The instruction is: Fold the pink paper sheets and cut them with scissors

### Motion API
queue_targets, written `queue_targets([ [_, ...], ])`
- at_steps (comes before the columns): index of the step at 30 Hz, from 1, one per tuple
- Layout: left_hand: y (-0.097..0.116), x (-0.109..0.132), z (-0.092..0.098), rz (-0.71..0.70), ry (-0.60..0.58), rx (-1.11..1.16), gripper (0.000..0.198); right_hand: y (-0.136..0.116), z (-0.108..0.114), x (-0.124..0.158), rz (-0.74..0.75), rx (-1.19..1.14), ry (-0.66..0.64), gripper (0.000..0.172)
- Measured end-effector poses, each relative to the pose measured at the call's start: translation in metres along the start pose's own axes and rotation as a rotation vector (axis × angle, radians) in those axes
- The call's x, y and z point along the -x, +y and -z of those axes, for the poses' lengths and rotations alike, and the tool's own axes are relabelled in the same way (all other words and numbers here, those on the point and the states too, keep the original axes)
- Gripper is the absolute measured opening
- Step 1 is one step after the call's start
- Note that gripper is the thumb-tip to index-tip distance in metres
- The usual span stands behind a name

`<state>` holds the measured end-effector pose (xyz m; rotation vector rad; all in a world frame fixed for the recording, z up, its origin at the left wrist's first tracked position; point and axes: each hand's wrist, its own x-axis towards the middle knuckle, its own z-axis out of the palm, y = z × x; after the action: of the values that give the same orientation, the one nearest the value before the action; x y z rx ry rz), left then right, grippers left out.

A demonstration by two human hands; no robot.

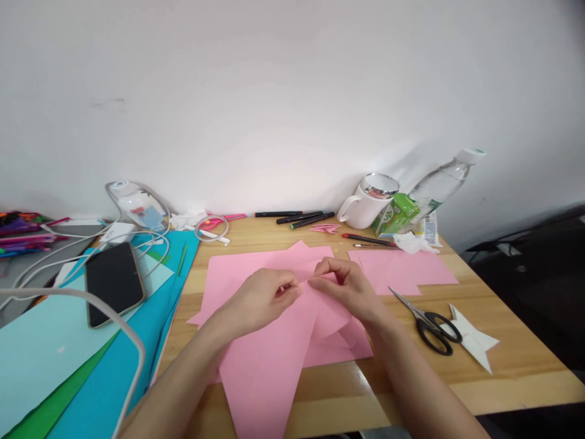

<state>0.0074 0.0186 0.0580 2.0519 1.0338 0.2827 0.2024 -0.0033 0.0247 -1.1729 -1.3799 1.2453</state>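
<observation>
A folded sheet of pink paper [269,360] is held up in front of me, its long tapering part hanging toward the table's near edge. My left hand [269,296] pinches its upper edge between thumb and fingers. Close beside it, my right hand [345,283] is closed in a pinch on the same sheet, just right of the left fingertips. Beneath lie more pink sheets [223,274], flat on the wooden table. The fingers cover the exact spot they grip.
Black-handled scissors [432,326] and a white folded paper [475,338] lie at right. A white mug [368,201], a tilted bottle [443,180] and markers [313,218] stand or lie along the wall. At left are a phone [114,283], cables and blue sheets [150,317].
</observation>
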Motion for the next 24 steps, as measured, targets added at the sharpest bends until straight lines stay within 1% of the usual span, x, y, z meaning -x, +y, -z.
queue_targets([
  [2,-0.002,0.001,0.0,0.01,0.0,-0.031,0.029,-0.001,0.003,0.0,0.006,-0.014,0.037,0.023],
  [3,-0.003,0.002,0.0,0.004,-0.004,-0.042,0.029,-0.002,0.005,0.0,0.007,-0.006,0.032,0.022],
  [6,-0.004,0.002,0.0,-0.019,-0.014,-0.077,0.03,-0.003,0.008,-0.001,0.011,0.08,-0.042,0.012],
  [9,-0.003,0.003,0.003,-0.035,-0.022,-0.135,0.032,-0.003,0.01,-0.001,-0.011,0.096,-0.072,0.011],
  [11,-0.005,0.006,0.01,-0.037,-0.046,-0.175,0.034,0.0,0.013,0.0,-0.046,0.078,-0.04,0.012],
  [14,-0.012,0.016,0.025,0.006,-0.095,-0.195,0.031,0.003,0.023,-0.001,-0.067,0.085,0.067,0.015],
  [16,-0.02,0.023,0.034,0.05,-0.09,-0.162,0.027,0.005,0.031,-0.001,-0.057,0.109,0.118,0.018],
  [17,-0.024,0.026,0.038,0.068,-0.079,-0.131,0.027,0.005,0.035,0.0,-0.046,0.132,0.119,0.018],
  [19,-0.03,0.03,0.041,0.082,-0.031,-0.062,0.028,0.004,0.039,0.0,-0.02,0.214,0.064,0.019],
  [21,-0.032,0.031,0.04,0.082,0.03,-0.01,0.028,0.0,0.039,0.001,-0.002,0.339,-0.048,0.019],
  [24,-0.031,0.029,0.035,0.107,0.098,0.01,0.024,-0.009,0.03,0.002,0.013,0.535,-0.18,0.018],
])
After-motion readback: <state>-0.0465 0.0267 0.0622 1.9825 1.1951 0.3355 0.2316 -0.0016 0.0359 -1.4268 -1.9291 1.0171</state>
